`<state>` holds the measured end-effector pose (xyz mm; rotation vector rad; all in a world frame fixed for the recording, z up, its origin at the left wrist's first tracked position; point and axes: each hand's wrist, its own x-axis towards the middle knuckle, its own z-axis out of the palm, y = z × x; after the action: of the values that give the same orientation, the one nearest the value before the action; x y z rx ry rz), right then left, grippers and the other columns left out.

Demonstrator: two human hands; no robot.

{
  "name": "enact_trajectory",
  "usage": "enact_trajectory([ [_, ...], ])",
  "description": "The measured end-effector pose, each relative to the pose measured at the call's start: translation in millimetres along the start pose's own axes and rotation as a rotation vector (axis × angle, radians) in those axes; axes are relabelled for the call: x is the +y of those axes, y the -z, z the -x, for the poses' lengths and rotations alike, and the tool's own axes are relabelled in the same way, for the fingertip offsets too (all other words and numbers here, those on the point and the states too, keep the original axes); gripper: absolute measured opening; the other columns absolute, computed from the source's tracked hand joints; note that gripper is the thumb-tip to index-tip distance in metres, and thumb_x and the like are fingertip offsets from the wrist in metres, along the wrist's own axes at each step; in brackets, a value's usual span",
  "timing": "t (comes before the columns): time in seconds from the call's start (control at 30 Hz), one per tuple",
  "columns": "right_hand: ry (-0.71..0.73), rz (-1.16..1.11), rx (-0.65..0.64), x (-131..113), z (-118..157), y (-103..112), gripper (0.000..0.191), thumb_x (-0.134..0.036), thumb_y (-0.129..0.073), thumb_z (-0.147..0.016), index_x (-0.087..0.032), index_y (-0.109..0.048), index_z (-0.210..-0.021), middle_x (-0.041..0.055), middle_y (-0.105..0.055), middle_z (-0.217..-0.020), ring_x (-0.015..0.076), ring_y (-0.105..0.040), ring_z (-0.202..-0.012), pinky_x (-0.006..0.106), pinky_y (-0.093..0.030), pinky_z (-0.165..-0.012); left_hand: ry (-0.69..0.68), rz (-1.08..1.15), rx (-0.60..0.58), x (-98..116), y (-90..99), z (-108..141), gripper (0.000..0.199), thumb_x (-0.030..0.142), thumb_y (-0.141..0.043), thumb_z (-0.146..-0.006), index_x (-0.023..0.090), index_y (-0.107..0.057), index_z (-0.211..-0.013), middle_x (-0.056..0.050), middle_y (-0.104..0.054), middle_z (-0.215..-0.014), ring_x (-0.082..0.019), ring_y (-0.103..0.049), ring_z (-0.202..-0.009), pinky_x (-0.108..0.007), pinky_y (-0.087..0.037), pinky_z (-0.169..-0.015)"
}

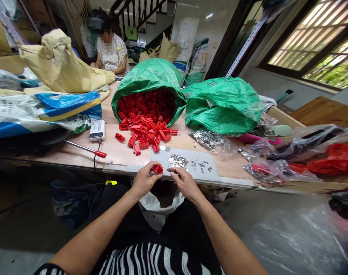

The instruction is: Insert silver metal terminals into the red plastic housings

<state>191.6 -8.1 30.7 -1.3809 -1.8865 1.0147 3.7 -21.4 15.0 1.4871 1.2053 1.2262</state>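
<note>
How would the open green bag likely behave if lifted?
The green bag would likely sag, its skin being creased. It is probably fairly heavy, packed with red parts, and may spill, since its mouth gapes sideways.

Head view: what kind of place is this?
Probably a small home workshop for hand assembly: a green sack spilling red plastic parts, small metal pieces on a grey sheet, and a staircase behind.

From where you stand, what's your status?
Left hand: holding a red plastic part. Right hand: pinching something thin, beside it. Small metal pieces just beyond; nothing visibly between the hands.
</note>
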Motion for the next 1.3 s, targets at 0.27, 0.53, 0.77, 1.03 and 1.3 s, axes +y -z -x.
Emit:
enact_trajectory([
  [0.27,0.104,0.203,0.008,-1.9,-5.2,-2.9,0.015,-0.023,-0.054,-0.083,-0.022,-0.064,-0.094,0.0026,-0.066,-0.086,0.016,-0.059,-0.076,0.027,-0.043,-0.071,-0.086,-0.205,-0.011,-12.8,-3.3,-22.0,0.04,0.012,-0.065,-0.069,0.023,-0.065,-0.108,-0.004,-0.068,-0.107,-0.021,-0.061,-0.101,-0.036,-0.045,-0.094],
  [0.53,0.123,0.311,-0.033,-0.4,-12.0,-1.5,0.014,-0.017,-0.055,-0.082,-0.02,-0.065,-0.092,0.0041,-0.064,-0.089,0.0163,-0.057,-0.082,0.028,-0.043,-0.075,-0.115,-0.235,-0.039,-18.5,-4.3,-22.6,0.041,0.013,-0.065,-0.07,0.024,-0.063,-0.109,-0.003,-0.068,-0.107,-0.019,-0.061,-0.1,-0.034,-0.044,-0.093],
  [0.77,0.101,0.362,-0.059,-3.4,-15.1,-2.3,0.011,-0.016,-0.055,-0.083,-0.02,-0.064,-0.087,0.003,-0.061,-0.085,0.0156,-0.056,-0.081,0.027,-0.041,-0.074,-0.073,-0.232,-0.078,-16.4,-1.2,-26.9,0.039,0.018,-0.068,-0.067,0.025,-0.064,-0.105,-0.001,-0.068,-0.097,-0.019,-0.061,-0.092,-0.032,-0.045,-0.088],
  [1.03,0.1,0.337,-0.066,-2.7,-14.7,-1.0,0.011,-0.015,-0.055,-0.083,-0.02,-0.064,-0.085,0.0031,-0.061,-0.084,0.0161,-0.056,-0.08,0.027,-0.041,-0.072,-0.032,-0.257,-0.121,-15.5,2.7,-28.4,0.037,0.024,-0.069,-0.069,0.027,-0.064,-0.105,0.002,-0.069,-0.092,-0.018,-0.061,-0.084,-0.029,-0.045,-0.081],
  [1.3,0.065,0.381,-0.068,-3.9,-16.2,-2.6,0.012,-0.015,-0.054,-0.083,-0.021,-0.064,-0.086,0.0034,-0.063,-0.085,0.017,-0.057,-0.081,0.027,-0.04,-0.072,-0.044,-0.257,-0.11,-14.0,1.8,-29.3,0.036,0.023,-0.07,-0.067,0.027,-0.065,-0.102,0.002,-0.07,-0.094,-0.018,-0.063,-0.085,-0.029,-0.045,-0.081],
])
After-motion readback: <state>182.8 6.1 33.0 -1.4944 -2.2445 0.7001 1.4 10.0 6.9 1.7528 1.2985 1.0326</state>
